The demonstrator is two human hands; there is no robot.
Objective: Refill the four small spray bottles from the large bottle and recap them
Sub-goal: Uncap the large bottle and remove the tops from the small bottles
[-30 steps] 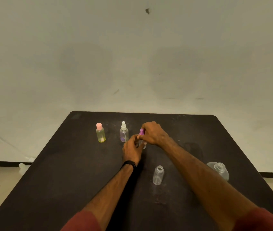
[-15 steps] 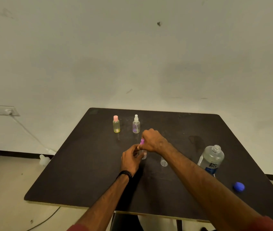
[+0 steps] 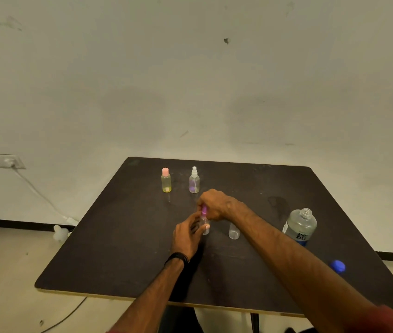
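My left hand [image 3: 187, 235] holds a small clear bottle [image 3: 205, 228] upright on the black table [image 3: 109, 248]. My right hand [image 3: 214, 204] grips its purple spray cap [image 3: 204, 209] on top. A yellowish bottle with a pink cap [image 3: 166, 180] and a clear bottle with a white spray top [image 3: 194, 180] stand capped behind. An uncapped small clear bottle [image 3: 234, 232] stands just right of my hands, partly behind my right forearm. The large bottle [image 3: 300, 225] stands open at the right. Its blue cap [image 3: 338, 266] lies near the right edge.
The wall is close behind the table. A wall socket [image 3: 4, 161] with a white cable sits at the left, and a white plug [image 3: 60, 233] lies on the floor by the table's left side.
The view has pulled back and tilted, bringing the large bottle and blue cap into view. Both hands stay on the purple-capped bottle, which now stands closer to me than the two capped bottles.
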